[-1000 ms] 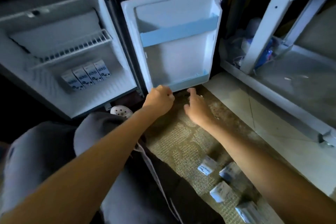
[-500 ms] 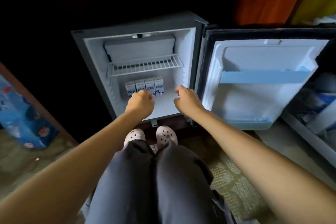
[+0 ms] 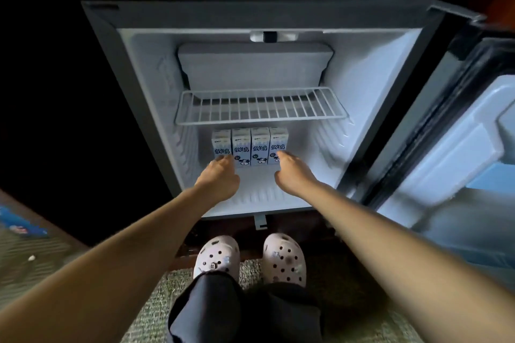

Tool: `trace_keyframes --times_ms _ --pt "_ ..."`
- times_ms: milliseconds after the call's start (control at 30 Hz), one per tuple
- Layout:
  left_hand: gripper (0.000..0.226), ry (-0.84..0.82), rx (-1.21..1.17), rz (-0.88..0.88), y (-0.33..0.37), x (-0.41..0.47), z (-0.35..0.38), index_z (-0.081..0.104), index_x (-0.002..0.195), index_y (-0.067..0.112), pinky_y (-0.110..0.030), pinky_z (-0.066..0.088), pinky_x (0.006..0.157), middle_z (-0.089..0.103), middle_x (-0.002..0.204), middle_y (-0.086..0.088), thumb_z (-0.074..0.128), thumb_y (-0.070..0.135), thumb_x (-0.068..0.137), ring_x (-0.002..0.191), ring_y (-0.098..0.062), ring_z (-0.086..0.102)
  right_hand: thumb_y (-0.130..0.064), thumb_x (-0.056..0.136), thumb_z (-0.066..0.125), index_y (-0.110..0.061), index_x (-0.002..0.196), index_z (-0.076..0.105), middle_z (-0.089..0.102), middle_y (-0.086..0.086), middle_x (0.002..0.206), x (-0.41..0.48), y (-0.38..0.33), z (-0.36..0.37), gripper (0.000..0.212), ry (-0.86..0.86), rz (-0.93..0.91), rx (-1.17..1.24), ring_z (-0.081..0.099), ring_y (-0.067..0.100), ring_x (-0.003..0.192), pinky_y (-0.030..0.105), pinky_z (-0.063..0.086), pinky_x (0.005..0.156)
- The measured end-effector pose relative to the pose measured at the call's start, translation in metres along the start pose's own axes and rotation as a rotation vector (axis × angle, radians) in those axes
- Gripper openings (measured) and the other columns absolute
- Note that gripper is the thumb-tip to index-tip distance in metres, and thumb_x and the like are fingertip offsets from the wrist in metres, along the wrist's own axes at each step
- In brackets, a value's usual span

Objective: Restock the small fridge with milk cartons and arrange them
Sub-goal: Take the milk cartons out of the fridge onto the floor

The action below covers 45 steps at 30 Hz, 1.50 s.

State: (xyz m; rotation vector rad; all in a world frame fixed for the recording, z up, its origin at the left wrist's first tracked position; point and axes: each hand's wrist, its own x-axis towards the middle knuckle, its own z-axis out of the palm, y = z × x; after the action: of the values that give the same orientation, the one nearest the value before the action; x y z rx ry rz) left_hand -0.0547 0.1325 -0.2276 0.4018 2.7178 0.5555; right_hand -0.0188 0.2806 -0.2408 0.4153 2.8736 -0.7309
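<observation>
The small fridge [image 3: 145, 86] stands open in front of me. Several white-and-blue milk cartons [image 3: 250, 145] stand upright in a tight row at the back of its floor, under the wire shelf [image 3: 259, 108]. My left hand [image 3: 218, 177] reaches in with its fingertips at the leftmost carton. My right hand [image 3: 292, 171] reaches in too, fingertips touching the rightmost carton. Neither hand grips anything; the fingers point forward.
The fridge door [image 3: 457, 147] hangs open to the right with its shelves bare. A freezer box [image 3: 255, 64] sits above the wire shelf. My feet in pale clogs [image 3: 282, 259] stand on a woven mat [image 3: 156, 303] before the fridge.
My view swung from the door and the floor cartons to the fridge interior. Both hands moved forward into the fridge and now reach the row of cartons.
</observation>
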Motion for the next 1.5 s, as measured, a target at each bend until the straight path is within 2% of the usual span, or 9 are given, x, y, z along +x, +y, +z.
trace_keyframes --times_ms 167,300,467,600,733,833,900,1100,1500 --pt "0.054 -0.014 -0.049 -0.041 -0.020 0.054 0.018 0.024 0.142 0.006 -0.039 0.049 0.083 0.049 0.120 -0.015 0.040 0.000 0.091 0.105 -0.030 0.055 0.001 0.091 0.043 -0.003 0.147 0.014 0.009 0.012 0.158 0.052 0.012 0.018 0.064 -0.049 -0.013 -0.097 0.015 0.028 0.145 0.034 0.030 0.112" --pt "0.063 0.068 0.028 -0.020 -0.027 0.086 0.035 0.015 0.145 0.003 -0.039 0.040 0.101 0.027 0.146 -0.014 0.043 -0.002 0.089 0.126 -0.031 0.039 0.005 0.090 0.042 -0.003 0.148 -0.006 -0.016 0.013 0.157 0.079 0.019 0.027 0.076 -0.042 0.008 -0.123 -0.010 0.028 0.147 0.038 0.011 0.120" --pt "0.080 0.149 0.090 0.041 -0.041 0.120 0.044 -0.001 0.149 0.002 -0.045 0.030 0.113 -0.001 0.158 -0.012 0.052 0.005 0.089 0.145 -0.031 0.011 -0.002 0.090 0.048 -0.008 0.148 -0.010 -0.018 0.008 0.157 0.108 0.031 0.032 0.082 0.021 0.022 -0.210 -0.013 0.027 0.146 0.050 0.012 0.119" --pt "0.094 0.155 0.222 0.078 -0.053 0.131 0.050 -0.007 0.149 0.009 -0.048 0.035 0.109 -0.010 0.159 -0.007 0.060 0.009 0.084 0.145 -0.032 0.013 -0.002 0.088 0.049 -0.007 0.149 -0.006 -0.010 0.009 0.158 0.111 0.044 0.040 0.082 0.074 -0.055 -0.317 -0.009 0.026 0.147 0.051 0.013 0.118" --pt "0.079 0.267 0.247 0.102 -0.053 0.112 0.061 0.003 0.149 0.006 -0.043 0.033 0.112 -0.004 0.159 -0.012 0.052 0.004 0.087 0.144 -0.034 0.015 0.001 0.081 0.054 0.000 0.146 0.018 0.017 0.019 0.154 0.103 0.055 0.051 0.074 0.256 -0.158 -0.352 0.014 0.032 0.145 0.052 0.024 0.115" --pt "0.062 0.426 0.426 0.170 -0.064 0.098 0.073 0.034 0.138 0.001 -0.045 0.042 0.103 0.033 0.145 -0.022 0.059 0.008 0.081 0.126 -0.039 0.041 0.008 0.060 0.067 0.005 0.116 0.054 0.058 0.024 0.116 0.102 0.071 0.067 0.058 0.532 -0.256 -0.410 0.054 0.038 0.113 0.050 0.047 0.095" --pt "0.057 0.519 0.492 0.156 -0.070 0.099 0.075 0.048 0.124 -0.002 -0.046 0.049 0.090 0.052 0.124 -0.024 0.068 0.008 0.072 0.107 -0.040 0.054 0.011 0.058 0.068 0.004 0.114 0.051 0.059 0.024 0.109 0.104 0.076 0.070 0.059 0.605 -0.221 -0.348 0.053 0.038 0.108 0.048 0.052 0.087" --pt "0.056 0.292 0.416 0.149 -0.062 0.119 0.069 0.039 0.134 0.006 -0.040 0.036 0.099 0.043 0.136 -0.015 0.061 0.007 0.082 0.127 -0.032 0.039 -0.002 0.083 0.058 -0.007 0.127 0.045 0.051 0.015 0.123 0.111 0.072 0.058 0.046 0.270 -0.122 -0.335 0.055 0.037 0.110 0.039 0.048 0.077" --pt "0.034 0.173 0.266 0.098 -0.039 0.048 0.034 0.052 0.119 0.011 -0.039 0.048 0.081 0.060 0.113 -0.016 0.059 0.019 0.087 0.106 -0.035 0.058 -0.032 0.084 0.065 -0.012 0.119 0.050 0.062 0.015 0.114 0.034 0.059 0.029 0.043 0.205 -0.105 -0.237 0.059 0.034 0.104 0.037 0.047 0.077"
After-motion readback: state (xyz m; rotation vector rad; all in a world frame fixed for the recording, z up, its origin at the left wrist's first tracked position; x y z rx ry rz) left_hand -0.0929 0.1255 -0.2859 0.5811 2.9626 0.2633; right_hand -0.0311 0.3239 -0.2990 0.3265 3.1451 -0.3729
